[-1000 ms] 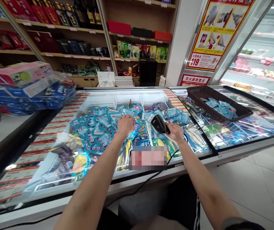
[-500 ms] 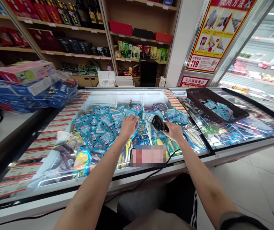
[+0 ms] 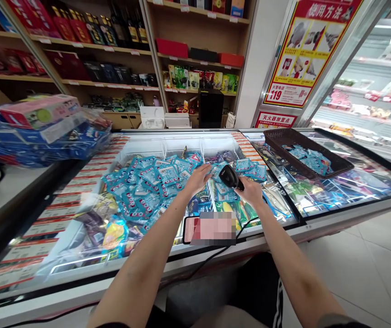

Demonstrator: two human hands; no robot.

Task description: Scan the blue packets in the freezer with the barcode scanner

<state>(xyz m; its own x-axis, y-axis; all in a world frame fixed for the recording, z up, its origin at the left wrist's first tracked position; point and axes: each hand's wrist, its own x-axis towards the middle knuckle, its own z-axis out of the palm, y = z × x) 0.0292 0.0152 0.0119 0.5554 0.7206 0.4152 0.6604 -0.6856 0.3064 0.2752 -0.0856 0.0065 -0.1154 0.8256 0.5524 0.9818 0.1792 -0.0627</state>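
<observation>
Clock reference: twelve = away from wearer. Handheld scanner sits at about three o'clock from the fingertips of the left hand, near but apart; its long axis runs ten to four, head at the ten end, handle at the four end. Right hand: fingers wrapped round that handle. Left hand: fingers extended toward one to two o'clock, nothing seen gripped; contact with anything beneath cannot be told. Main pile of blue packets spreads over the freezer's glass top at nine o'clock from the left hand, clearly the nearer of the two; packet axes scattered. Smaller group of packets lies between two and three o'clock from scanner head. Phone: seven o'clock from scanner. Basket, more packets inside: two o'clock from right hand, well apart.
</observation>
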